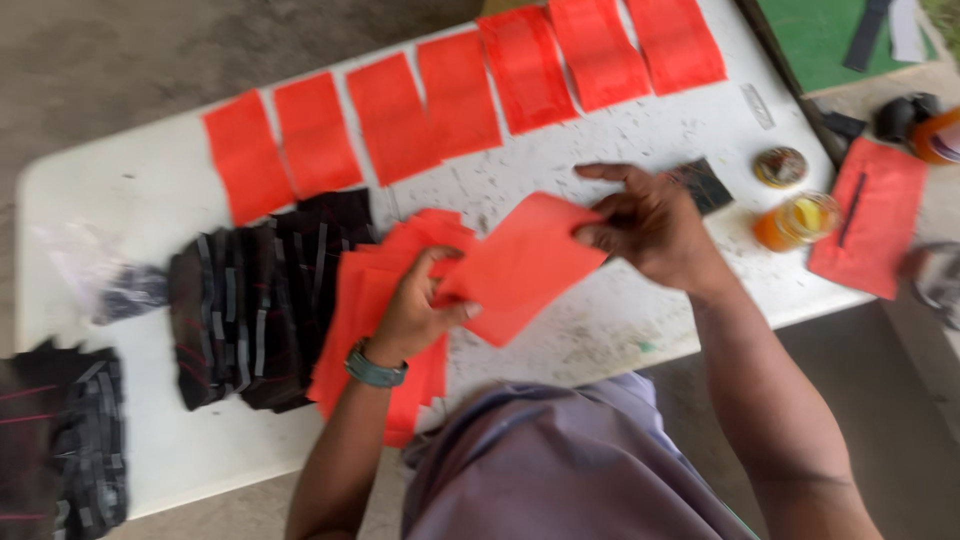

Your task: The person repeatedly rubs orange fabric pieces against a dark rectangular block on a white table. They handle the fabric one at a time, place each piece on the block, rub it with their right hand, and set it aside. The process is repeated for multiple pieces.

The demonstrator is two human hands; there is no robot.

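Both my hands hold one red-orange rectangular fabric piece above a white table. My left hand, with a teal bracelet at the wrist, pinches its left edge. My right hand grips its upper right corner. Under my left hand lies a stack of the same red pieces. Several more red pieces lie side by side in a row along the table's far edge.
Dark striped fabric pieces are fanned out left of the red stack, with another dark pile at the lower left. An open glass jar of orange liquid, its lid and a red cloth sit at the right.
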